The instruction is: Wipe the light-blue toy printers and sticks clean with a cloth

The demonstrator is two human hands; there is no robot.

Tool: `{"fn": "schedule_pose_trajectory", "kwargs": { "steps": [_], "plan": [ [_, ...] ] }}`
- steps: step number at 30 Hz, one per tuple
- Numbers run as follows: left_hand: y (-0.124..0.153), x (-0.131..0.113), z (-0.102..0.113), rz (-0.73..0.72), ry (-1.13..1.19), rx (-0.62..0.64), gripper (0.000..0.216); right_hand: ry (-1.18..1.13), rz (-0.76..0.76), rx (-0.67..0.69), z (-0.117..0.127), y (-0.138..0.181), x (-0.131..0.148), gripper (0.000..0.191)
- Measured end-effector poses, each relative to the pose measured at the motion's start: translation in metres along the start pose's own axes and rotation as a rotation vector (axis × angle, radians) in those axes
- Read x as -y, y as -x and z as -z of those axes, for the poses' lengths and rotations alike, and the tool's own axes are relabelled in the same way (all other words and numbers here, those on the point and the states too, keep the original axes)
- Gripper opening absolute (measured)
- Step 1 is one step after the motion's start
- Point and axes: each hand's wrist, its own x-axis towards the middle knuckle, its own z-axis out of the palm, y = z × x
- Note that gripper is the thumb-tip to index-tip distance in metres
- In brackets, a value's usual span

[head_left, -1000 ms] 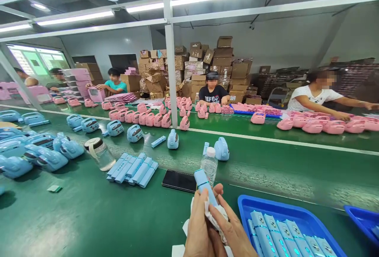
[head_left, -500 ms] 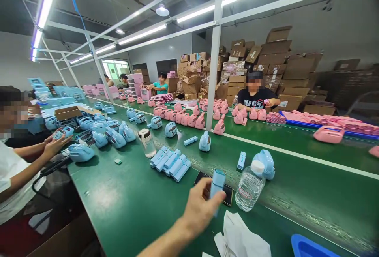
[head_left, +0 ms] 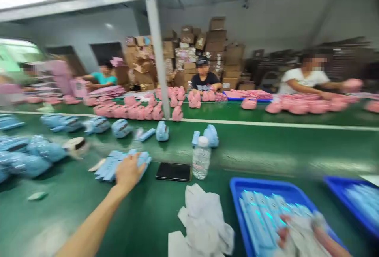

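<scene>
The picture is smeared by motion. My left hand (head_left: 128,173) is stretched out over the green table (head_left: 74,217) and lies on the right end of a row of light blue bars (head_left: 110,167); whether it grips one I cannot tell. At the bottom right my right hand (head_left: 299,235) reaches into a blue tray (head_left: 237,188) of light blue bars (head_left: 260,213), with a white cloth (head_left: 299,225) bunched in its fingers. More crumpled white cloth (head_left: 204,217) lies on the table between my arms.
A black phone (head_left: 173,171) and a clear water bottle (head_left: 201,157) stand beyond the cloth. Blue devices (head_left: 35,154) crowd the left, pink devices (head_left: 133,111) line the far belt, where other people sit. A second blue tray (head_left: 352,201) is at right. A post (head_left: 158,59) rises mid-table.
My left hand has carried the blue bar leftward, from near the bottle to the row of bars. My right hand has come into view in the blue tray. The view has swung back right.
</scene>
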Motion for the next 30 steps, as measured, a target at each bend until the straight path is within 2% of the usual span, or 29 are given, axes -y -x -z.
{"fn": "schedule_pose_trajectory", "kwargs": {
  "steps": [2,4,5,6,8,10,11,13,15,16,18,22,25,27,29,30],
  "plan": [
    [0.005,-0.012,0.005,-0.031,0.046,-0.059,0.057,-0.197,-0.153,-0.005,0.005,0.034,0.009,0.054],
    [0.026,-0.038,0.013,-0.123,0.179,-0.094,0.058,-0.335,-0.191,0.046,-0.013,0.056,0.02,0.06],
    [0.045,-0.057,0.019,-0.156,0.442,-0.065,0.055,-0.346,-0.166,0.075,-0.028,0.062,0.024,0.061],
    [0.07,-0.079,0.026,-0.178,0.706,0.028,0.048,-0.345,-0.134,0.09,-0.043,0.065,0.027,0.061],
    [0.123,-0.131,0.038,-0.232,1.118,0.475,0.041,-0.335,-0.1,0.149,-0.072,0.068,0.027,0.061],
    [0.165,-0.182,0.044,-0.108,1.535,0.787,0.046,-0.275,-0.077,0.212,-0.09,0.07,0.021,0.061],
    [0.178,-0.203,0.044,-0.021,1.732,0.866,0.046,-0.208,-0.038,0.242,-0.094,0.07,0.017,0.061],
    [0.187,-0.227,0.043,0.117,1.853,0.8,0.038,-0.001,0.107,0.254,-0.093,0.067,0.008,0.059],
    [0.182,-0.229,0.044,0.179,1.834,0.677,0.034,0.188,0.24,0.202,-0.085,0.062,0.002,0.055],
    [0.178,-0.225,0.044,0.197,1.802,0.63,0.033,0.217,0.251,0.158,-0.081,0.06,0.0,0.053],
    [0.169,-0.213,0.046,0.24,1.768,0.569,0.033,0.128,0.168,0.088,-0.074,0.055,-0.002,0.052],
    [0.16,-0.198,0.05,0.4,1.843,0.558,0.031,-0.182,-0.017,-0.012,-0.071,0.05,0.0,0.062],
    [0.163,-0.202,0.052,0.493,1.899,0.598,0.03,-0.162,-0.011,-0.034,-0.072,0.05,0.0,0.061],
    [0.166,-0.208,0.053,0.509,1.922,0.614,0.031,0.023,0.062,-0.016,-0.072,0.052,-0.003,0.06],
    [0.167,-0.214,0.056,0.481,1.905,0.611,0.034,0.272,0.242,0.02,-0.073,0.055,-0.009,0.06],
    [0.168,-0.217,0.058,0.449,1.883,0.606,0.036,0.374,0.362,0.046,-0.074,0.056,-0.012,0.054]
  ]
}}
